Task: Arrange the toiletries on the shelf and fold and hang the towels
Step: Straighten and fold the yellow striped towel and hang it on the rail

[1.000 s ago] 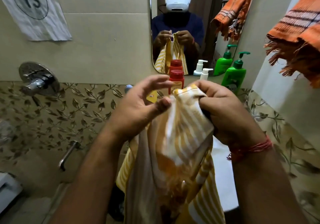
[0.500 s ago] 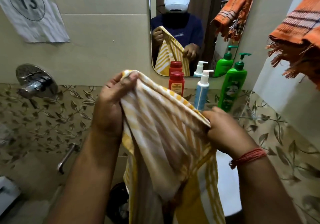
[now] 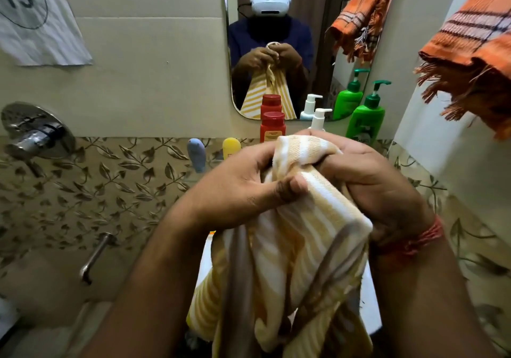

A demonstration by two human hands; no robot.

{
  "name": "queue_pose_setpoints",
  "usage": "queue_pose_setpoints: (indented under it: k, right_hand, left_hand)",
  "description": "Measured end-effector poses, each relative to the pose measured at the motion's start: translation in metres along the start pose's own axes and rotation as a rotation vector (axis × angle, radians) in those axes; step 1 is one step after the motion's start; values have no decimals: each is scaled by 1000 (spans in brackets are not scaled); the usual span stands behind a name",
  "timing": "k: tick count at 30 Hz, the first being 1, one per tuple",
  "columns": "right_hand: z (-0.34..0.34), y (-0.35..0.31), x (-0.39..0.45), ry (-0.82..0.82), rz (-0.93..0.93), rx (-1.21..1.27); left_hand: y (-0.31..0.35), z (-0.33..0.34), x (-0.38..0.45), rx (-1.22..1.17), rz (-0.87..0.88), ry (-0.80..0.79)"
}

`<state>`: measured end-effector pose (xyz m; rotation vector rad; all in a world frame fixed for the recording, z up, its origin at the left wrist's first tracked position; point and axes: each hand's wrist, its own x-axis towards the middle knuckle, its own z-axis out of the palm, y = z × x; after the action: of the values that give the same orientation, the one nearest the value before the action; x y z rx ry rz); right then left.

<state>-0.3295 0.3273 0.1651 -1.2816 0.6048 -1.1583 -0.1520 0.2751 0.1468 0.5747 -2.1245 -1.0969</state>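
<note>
A yellow and white striped towel [image 3: 298, 241] hangs bunched from both my hands in front of the mirror. My left hand [image 3: 243, 189] pinches its top edge with thumb and fingers. My right hand [image 3: 370, 180] grips the same edge right beside it, so the two hands touch. Behind them on the ledge stand a red bottle [image 3: 272, 127], a white pump bottle [image 3: 319, 118], a green pump bottle [image 3: 366, 120], a yellow tube [image 3: 231, 147] and a blue-grey tube [image 3: 196, 151]. An orange checked towel [image 3: 475, 51] hangs at the upper right.
A mirror [image 3: 315, 39] on the wall reflects the person and the bottles. A chrome shower mixer [image 3: 36, 133] and a spout [image 3: 95, 255] sit on the left wall. A paper sheet marked 13 [image 3: 36, 17] hangs top left. A white basin rim [image 3: 366, 302] shows below the towel.
My hands were spread apart with the towel stretched between them; they have come together, doubling the towel's top edge. The towel now hides part of the white pump bottle.
</note>
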Motion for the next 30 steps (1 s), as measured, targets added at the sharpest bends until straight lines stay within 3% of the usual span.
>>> queue_pose_setpoints:
  k: [3, 4, 8, 11, 15, 19, 24, 30]
  right_hand:
    - [-8, 4, 0, 104, 11, -33]
    - [-14, 8, 0, 169, 8, -186]
    - [-48, 36, 1, 334, 69, -1240]
    - [-69, 53, -10, 360, 261, -1468]
    - [-88, 53, -24, 201, 533, -1460]
    - [-85, 32, -35, 217, 556, -1354]
    - [-84, 19, -43, 161, 691, -1498]
    - [-77, 15, -51, 206, 767, -1483]
  left_hand:
    - [-4, 0, 0, -8, -30, 74]
    - [-6, 0, 1, -77, -27, 162]
    - [-9, -1, 0, -369, -15, 461]
    - [-3, -14, -12, -644, 37, 656]
    - [1, -35, -16, -726, 36, 728]
    - [-3, -36, -8, -651, -15, 825]
    - [-2, -38, -3, -597, -23, 962]
    - [-3, -36, 0, -538, -10, 1045]
